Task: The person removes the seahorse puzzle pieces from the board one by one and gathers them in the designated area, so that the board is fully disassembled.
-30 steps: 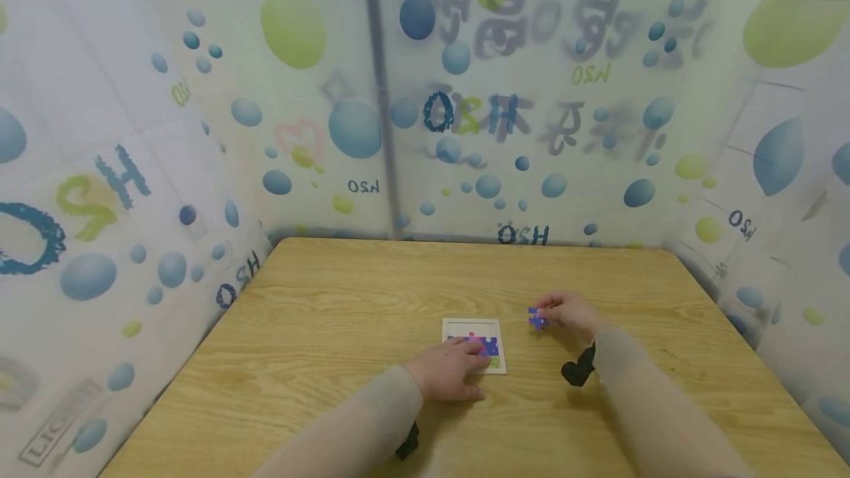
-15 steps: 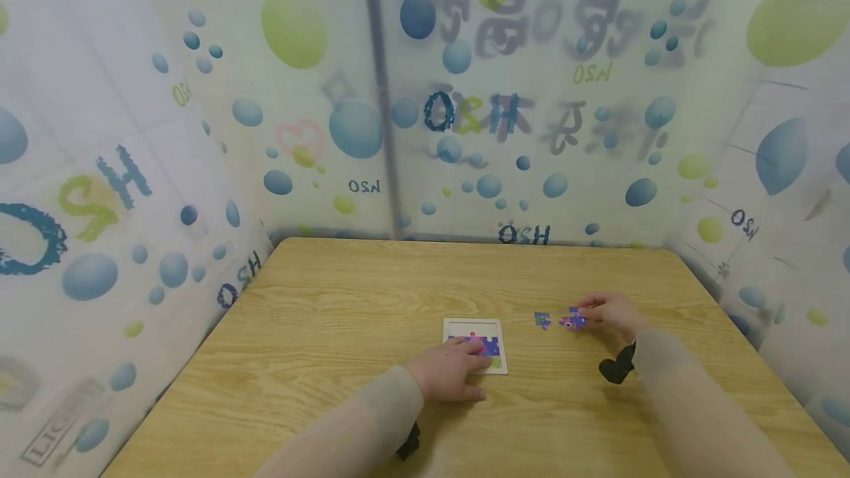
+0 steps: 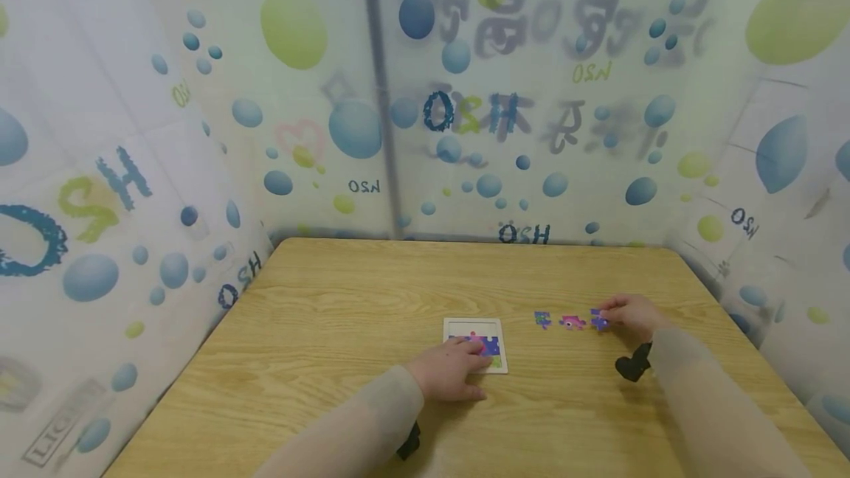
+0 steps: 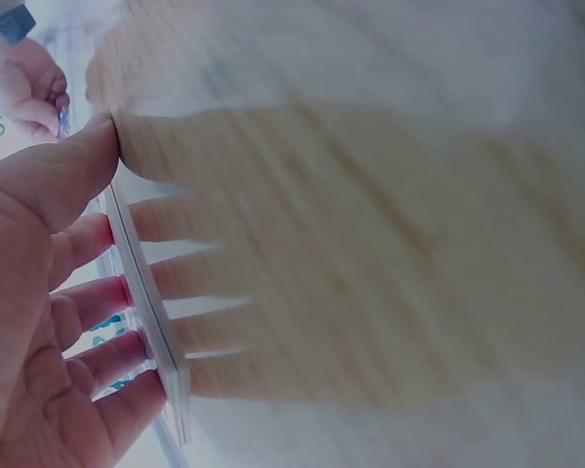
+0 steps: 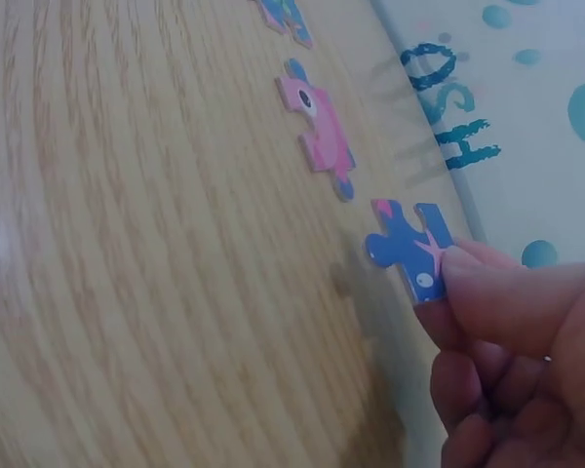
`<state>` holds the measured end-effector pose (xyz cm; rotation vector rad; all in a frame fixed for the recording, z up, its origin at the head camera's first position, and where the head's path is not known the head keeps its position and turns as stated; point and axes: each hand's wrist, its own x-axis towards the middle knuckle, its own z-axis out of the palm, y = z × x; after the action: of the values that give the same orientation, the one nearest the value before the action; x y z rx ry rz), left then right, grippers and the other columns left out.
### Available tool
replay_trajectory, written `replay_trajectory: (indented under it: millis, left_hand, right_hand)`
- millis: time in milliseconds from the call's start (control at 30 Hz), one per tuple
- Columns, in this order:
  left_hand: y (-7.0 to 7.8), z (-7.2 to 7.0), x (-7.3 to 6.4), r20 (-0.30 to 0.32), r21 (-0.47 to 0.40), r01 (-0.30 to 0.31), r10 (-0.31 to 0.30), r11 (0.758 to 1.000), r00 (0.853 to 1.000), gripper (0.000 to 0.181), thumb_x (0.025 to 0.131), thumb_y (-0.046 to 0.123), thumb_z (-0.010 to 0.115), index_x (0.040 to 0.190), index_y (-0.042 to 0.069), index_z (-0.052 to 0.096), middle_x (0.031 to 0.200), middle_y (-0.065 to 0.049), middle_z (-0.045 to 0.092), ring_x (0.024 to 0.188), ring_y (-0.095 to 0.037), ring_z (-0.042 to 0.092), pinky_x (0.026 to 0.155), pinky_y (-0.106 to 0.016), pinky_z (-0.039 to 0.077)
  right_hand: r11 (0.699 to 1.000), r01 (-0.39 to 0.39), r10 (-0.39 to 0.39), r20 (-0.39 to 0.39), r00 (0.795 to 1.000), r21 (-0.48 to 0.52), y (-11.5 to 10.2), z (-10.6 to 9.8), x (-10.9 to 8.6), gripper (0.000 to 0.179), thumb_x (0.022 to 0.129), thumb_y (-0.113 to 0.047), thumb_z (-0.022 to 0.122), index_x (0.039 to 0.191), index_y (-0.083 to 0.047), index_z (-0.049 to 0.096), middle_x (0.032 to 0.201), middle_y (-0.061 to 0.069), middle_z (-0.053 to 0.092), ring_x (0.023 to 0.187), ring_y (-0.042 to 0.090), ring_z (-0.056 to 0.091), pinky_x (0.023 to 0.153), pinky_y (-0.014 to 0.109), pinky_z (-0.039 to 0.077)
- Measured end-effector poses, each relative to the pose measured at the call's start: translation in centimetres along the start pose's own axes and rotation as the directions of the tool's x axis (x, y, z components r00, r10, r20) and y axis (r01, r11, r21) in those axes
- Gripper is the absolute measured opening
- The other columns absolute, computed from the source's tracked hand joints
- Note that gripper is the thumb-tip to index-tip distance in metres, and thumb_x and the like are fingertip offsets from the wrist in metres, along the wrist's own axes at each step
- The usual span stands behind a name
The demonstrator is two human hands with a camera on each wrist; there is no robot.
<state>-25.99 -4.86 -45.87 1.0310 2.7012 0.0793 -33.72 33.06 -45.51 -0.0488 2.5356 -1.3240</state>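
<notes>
My right hand (image 3: 634, 316) pinches a blue jigsaw piece with a pink starfish (image 5: 409, 249) between thumb and fingers at the right of the table. Left of it lie a pink jigsaw piece with an eye (image 5: 317, 132) and a blue-green jigsaw piece (image 3: 542, 319), in a row. My left hand (image 3: 448, 371) rests on the lower left of a small white-framed puzzle board (image 3: 504, 352), fingers extended over it. Part of a blue and pink picture shows on the board; the hand hides the rest. In the left wrist view, fingertips touch the board's edge (image 4: 156, 322).
The wooden table (image 3: 319, 330) spreads around the hands. Behind and beside it hang pale curtains (image 3: 319, 168) with blue and green drops and lettering. A dark band with a heart-shaped part (image 3: 634, 364) sits at the right wrist.
My right hand has moved rightward, drawing the starfish piece away; the blue-green and pink pieces now lie apart on the table behind it. My left hand stays in place.
</notes>
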Motion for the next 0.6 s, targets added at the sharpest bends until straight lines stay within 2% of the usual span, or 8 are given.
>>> replay_trajectory:
  millis: [200,300,600]
  left_hand:
    - [-0.01,-0.02,-0.02,-0.002,0.001,0.001,-0.001,1.0,1.0,0.062,0.09,0.054,0.059,0.144,0.027,0.045,0.154,0.002,0.033,0.141,-0.025,0.029,0.114,-0.036,0.027]
    - [-0.03,-0.05,-0.06,-0.006,0.001,-0.001,0.001,1.0,1.0,0.063,0.089,0.054,0.059,0.144,0.027,0.045,0.154,0.001,0.034,0.141,-0.025,0.029,0.114,-0.036,0.028]
    - [-0.01,0.02,0.02,-0.005,-0.003,0.005,-0.005,1.0,1.0,0.062,0.089,0.055,0.058,0.144,0.028,0.045,0.154,0.001,0.033,0.141,-0.026,0.03,0.113,-0.038,0.029]
  right_hand:
    - [0.998,-0.046,0.046,-0.009,0.999,-0.049,0.15,0.0,0.1,0.02,0.097,-0.008,0.054,0.107,0.009,0.059,0.097,0.009,0.062,0.09,0.023,0.051,0.078,0.034,0.038]
    - [0.996,-0.043,0.041,-0.022,0.999,-0.077,0.13,0.15,0.1,0.02,0.097,-0.007,0.054,0.107,0.009,0.059,0.097,0.01,0.062,0.091,0.025,0.052,0.078,0.035,0.039]
    - [0.989,-0.066,0.06,-0.05,0.997,-0.135,0.92,0.1,0.77,0.017,0.096,-0.011,0.058,0.103,0.004,0.062,0.101,0.014,0.06,0.096,0.03,0.049,0.085,0.044,0.039]
